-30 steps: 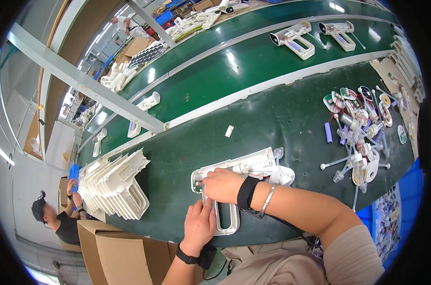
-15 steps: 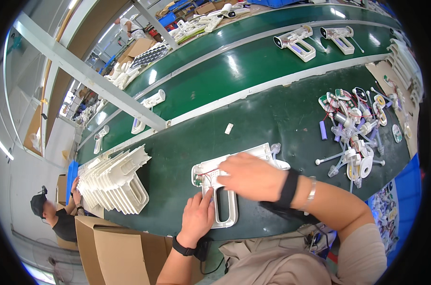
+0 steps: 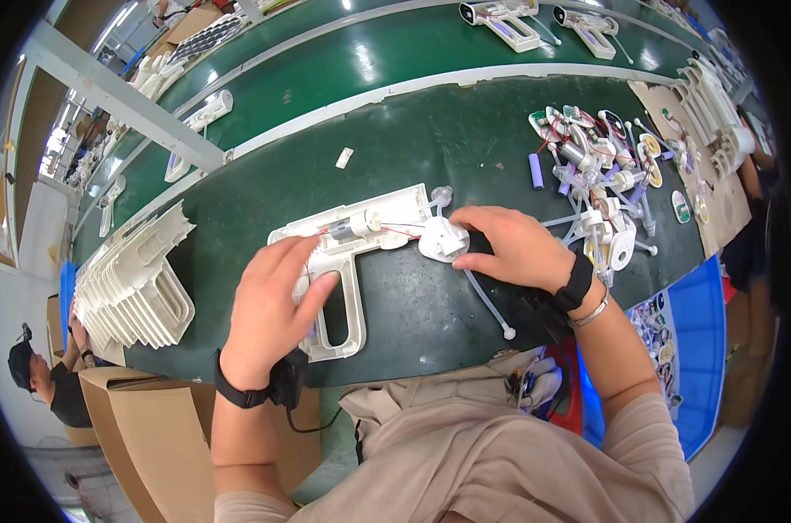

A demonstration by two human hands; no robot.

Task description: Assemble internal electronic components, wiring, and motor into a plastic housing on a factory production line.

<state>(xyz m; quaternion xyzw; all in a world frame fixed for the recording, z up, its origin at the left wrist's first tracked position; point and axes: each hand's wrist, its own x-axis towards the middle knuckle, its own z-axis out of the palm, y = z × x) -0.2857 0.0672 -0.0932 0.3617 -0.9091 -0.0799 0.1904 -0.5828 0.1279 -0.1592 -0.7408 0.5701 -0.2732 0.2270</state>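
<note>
Green bench top (image 3: 404,301) carries the white plastic pistol-shaped shell (image 3: 404,209); we log the silver-and-white cylindrical motor (image 3: 350,227) seated inside, the rounded white plastic cap (image 3: 441,240) apparently unfitted. Bare left hand (image 3: 269,305) overlaps the shell, thumb spread; bare right hand (image 3: 522,248), now off the shell, brackets the cap, pinch unclear to us.

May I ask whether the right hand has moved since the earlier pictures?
Yes: the right hand has moved rightward, judged against the small white piece on the green bench.
</note>
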